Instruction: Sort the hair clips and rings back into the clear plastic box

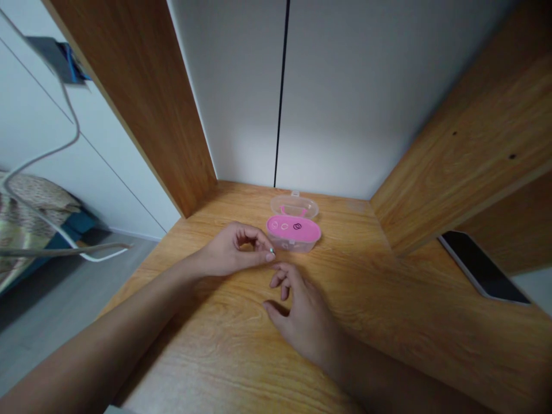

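My left hand is closed in a pinch, thumb against forefinger, just in front of a small oval box. Between those fingertips shows a tiny greenish-white and dark item, too small to name. Below and to its right, my right hand holds nothing, its fingers curved and its thumb apart from them. The clear plastic box stands with its see-through lid tipped back. In its top sits a pink tray with several small thin loops on it, pale ones at the left and dark loops near the middle.
Wood-grain tabletop lies under both hands, with a white panel behind it and wooden boards at either side. A dark-screened phone or tablet lies at the right. A white cable hangs at the left.
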### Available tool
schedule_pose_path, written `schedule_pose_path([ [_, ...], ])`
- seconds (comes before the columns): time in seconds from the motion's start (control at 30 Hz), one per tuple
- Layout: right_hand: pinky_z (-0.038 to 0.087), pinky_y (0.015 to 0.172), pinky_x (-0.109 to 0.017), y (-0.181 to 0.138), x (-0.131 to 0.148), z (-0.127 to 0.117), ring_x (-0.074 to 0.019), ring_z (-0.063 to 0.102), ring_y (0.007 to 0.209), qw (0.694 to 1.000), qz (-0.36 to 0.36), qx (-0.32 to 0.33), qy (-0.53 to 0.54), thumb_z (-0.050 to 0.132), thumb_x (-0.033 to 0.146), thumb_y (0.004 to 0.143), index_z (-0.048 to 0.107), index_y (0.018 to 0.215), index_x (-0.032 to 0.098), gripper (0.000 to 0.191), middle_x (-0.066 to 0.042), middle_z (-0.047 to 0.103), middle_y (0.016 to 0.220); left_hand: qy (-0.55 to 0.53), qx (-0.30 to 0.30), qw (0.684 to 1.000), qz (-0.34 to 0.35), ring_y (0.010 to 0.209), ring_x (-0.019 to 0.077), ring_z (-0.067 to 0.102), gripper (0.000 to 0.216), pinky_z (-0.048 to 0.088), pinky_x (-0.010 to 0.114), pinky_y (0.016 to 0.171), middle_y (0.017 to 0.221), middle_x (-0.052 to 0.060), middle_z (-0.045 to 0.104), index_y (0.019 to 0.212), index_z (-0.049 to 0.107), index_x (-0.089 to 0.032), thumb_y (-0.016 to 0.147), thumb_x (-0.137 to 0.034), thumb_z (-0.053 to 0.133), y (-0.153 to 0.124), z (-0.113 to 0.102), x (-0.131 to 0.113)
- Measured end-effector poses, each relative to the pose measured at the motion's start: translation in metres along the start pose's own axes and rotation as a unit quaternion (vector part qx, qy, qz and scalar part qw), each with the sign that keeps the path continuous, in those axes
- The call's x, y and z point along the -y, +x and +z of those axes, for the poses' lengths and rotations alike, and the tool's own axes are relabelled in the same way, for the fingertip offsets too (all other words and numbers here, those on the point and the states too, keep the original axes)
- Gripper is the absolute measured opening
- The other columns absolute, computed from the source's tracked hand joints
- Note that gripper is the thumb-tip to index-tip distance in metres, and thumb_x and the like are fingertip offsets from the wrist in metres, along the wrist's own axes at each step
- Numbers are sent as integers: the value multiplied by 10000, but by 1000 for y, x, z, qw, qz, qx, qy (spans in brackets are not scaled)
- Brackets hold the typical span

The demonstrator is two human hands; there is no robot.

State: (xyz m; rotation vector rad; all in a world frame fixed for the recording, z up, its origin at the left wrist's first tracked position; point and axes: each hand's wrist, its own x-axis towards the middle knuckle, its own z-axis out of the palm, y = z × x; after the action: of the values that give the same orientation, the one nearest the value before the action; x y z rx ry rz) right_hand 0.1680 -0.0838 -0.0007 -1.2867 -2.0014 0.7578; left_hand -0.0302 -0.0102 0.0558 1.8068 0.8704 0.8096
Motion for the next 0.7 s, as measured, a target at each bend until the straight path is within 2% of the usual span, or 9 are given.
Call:
schedule_pose_path([
  [0.07,513,731,-344,0,1,-1,-158,623,755,1000,-5,3,0,689,87,725,477,1212,247,554,-8,667,960,111,-18,993,32,652,94,595,219,461,200,640,715,20,695,829,729,-120,840,-338,722,12,0,-13],
  [0.13,518,753,-353,-1,0,-1,-164,629,781,1000,-5,6,0,686,86,733,468,1235,251,571,-12,669,979,208,-4,976,55,640,106,604,193,448,208,621,716,23,704,842,740,-129,853,-313,685,27,0,-26],
  [0.27,519,781,-367,-2,-2,-1,-179,638,840,1000,-2,15,-6,686,95,745,472,1242,249,563,-20,671,999,421,44,900,108,609,134,601,167,393,247,589,730,37,713,880,768,-165,843,-268,642,63,5,-44],
  [0.37,523,788,-368,-2,-2,-2,-177,639,840,1000,-10,14,-3,685,106,756,466,1263,255,572,-23,671,1022,524,70,840,122,671,197,644,184,389,285,601,763,78,726,879,773,-179,847,-262,612,86,14,-48],
  [0.43,528,801,-372,-2,-1,-3,-177,640,855,1000,-9,15,-1,682,97,762,462,1275,249,579,-26,671,1029,560,76,815,127,761,244,678,206,410,309,629,848,113,746,921,770,-174,862,-254,589,96,20,-48],
  [0.53,532,812,-378,-1,0,-3,-185,642,880,1000,-4,21,-5,689,83,756,472,1271,238,580,-25,670,1015,577,79,804,117,834,275,690,218,440,334,682,911,139,750,968,762,-163,873,-253,587,104,26,-45],
  [0.7,527,825,-373,-2,-3,-2,-183,638,893,1000,-2,28,-5,682,100,774,477,1276,248,562,-24,668,1034,563,96,816,82,827,260,680,213,443,321,694,875,125,740,947,770,-173,869,-317,634,109,26,-40],
])
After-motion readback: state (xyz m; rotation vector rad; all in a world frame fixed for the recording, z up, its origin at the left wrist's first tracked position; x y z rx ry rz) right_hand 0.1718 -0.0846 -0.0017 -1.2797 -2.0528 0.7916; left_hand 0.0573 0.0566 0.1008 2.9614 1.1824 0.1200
